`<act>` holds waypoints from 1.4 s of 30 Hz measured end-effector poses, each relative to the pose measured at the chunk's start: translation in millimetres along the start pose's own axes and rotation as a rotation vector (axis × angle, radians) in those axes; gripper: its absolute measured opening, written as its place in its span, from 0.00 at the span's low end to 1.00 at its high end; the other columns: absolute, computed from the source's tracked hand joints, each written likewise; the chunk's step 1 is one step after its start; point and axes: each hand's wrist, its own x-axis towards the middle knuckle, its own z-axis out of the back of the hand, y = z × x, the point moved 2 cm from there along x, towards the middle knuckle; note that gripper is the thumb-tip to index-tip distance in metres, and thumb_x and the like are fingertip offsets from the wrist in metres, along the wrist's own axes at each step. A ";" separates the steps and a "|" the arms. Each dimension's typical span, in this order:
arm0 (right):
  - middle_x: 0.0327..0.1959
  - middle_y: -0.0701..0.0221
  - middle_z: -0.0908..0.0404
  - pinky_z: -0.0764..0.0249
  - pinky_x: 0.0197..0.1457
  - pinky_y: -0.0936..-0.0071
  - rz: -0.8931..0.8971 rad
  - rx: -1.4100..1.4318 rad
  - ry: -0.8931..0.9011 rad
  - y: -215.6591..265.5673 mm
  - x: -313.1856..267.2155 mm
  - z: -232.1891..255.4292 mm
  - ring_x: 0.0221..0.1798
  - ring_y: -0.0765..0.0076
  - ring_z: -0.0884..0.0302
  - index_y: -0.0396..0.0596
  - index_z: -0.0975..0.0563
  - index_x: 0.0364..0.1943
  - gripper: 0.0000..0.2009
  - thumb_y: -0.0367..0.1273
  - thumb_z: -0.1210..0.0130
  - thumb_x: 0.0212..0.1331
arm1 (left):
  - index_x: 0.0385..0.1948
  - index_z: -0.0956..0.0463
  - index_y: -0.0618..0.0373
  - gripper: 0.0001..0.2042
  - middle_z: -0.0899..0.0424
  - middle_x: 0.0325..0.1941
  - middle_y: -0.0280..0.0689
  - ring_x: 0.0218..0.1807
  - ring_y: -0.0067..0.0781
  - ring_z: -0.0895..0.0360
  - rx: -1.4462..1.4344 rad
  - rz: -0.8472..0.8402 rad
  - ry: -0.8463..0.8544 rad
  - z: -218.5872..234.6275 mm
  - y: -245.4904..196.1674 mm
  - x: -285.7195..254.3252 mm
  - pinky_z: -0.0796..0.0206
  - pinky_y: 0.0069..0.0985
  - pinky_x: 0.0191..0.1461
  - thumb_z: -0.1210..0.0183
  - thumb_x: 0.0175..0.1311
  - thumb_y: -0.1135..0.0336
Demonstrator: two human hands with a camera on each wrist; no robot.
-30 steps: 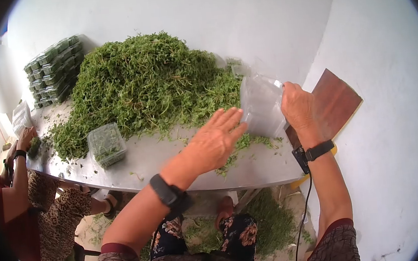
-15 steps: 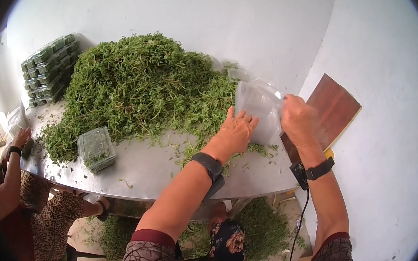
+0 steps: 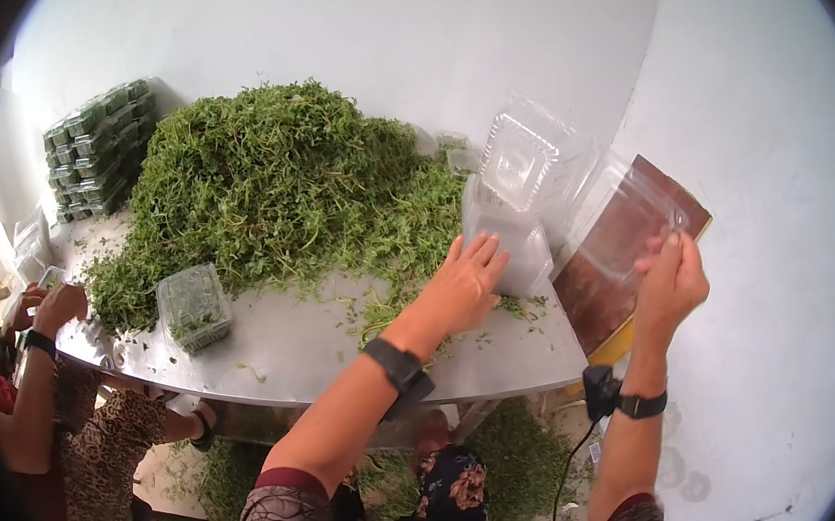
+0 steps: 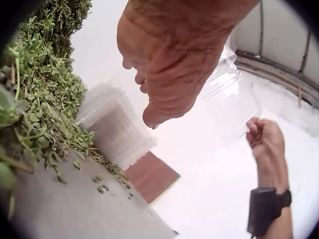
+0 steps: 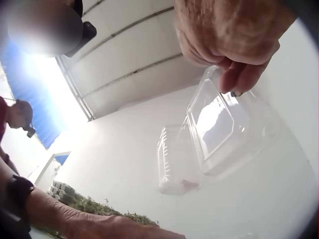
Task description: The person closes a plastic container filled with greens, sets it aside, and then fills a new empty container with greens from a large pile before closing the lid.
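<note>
Our right hand [image 3: 670, 288] pinches an open clear container [image 3: 625, 225] at right; our left hand [image 3: 458, 289], fingers extended, lies beside the nested containers [image 3: 517, 251]. Near left sits one part-filled container [image 3: 194, 307]; beyond it, the loose greens [image 3: 260, 185]; far left, the stacked filled containers [image 3: 96, 156]. We judge the work partly complete: the large heap is unpacked. We can read no brand, label or writing

Greens [image 3: 269, 184] green; board [image 3: 623, 251] red-brown, edge yellow; sleeve [image 3: 287, 519] dark, crackle-patterned, cuff maroon; trousers [image 3: 118, 440] leopard-print.
</note>
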 end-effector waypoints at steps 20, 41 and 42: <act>0.16 0.65 0.22 0.25 0.43 0.74 -0.496 0.275 0.242 57.2 -181.1 48.5 0.30 0.73 0.23 0.32 0.22 0.40 0.11 0.27 0.55 0.65 | 0.59 0.36 0.60 0.30 0.41 0.69 0.52 0.70 0.58 0.44 -0.070 0.427 -0.325 73.6 -3.3 -238.9 0.49 0.45 0.72 0.38 0.51 0.77; 0.24 0.64 0.20 0.32 0.27 0.81 -0.499 0.451 0.454 90.7 -211.1 37.2 0.17 0.80 0.31 0.30 0.23 0.40 0.12 0.28 0.51 0.63 | 0.60 0.35 0.63 0.24 0.40 0.69 0.54 0.72 0.54 0.47 0.219 0.597 -0.234 66.7 29.9 -278.8 0.63 0.46 0.76 0.54 0.68 0.56; 0.24 0.63 0.20 0.33 0.25 0.83 -0.548 0.484 0.445 92.4 -210.1 37.9 0.16 0.80 0.31 0.30 0.23 0.40 0.12 0.29 0.51 0.63 | 0.60 0.35 0.63 0.24 0.40 0.69 0.54 0.72 0.54 0.47 0.223 0.593 -0.232 66.8 29.5 -278.9 0.63 0.46 0.76 0.54 0.68 0.56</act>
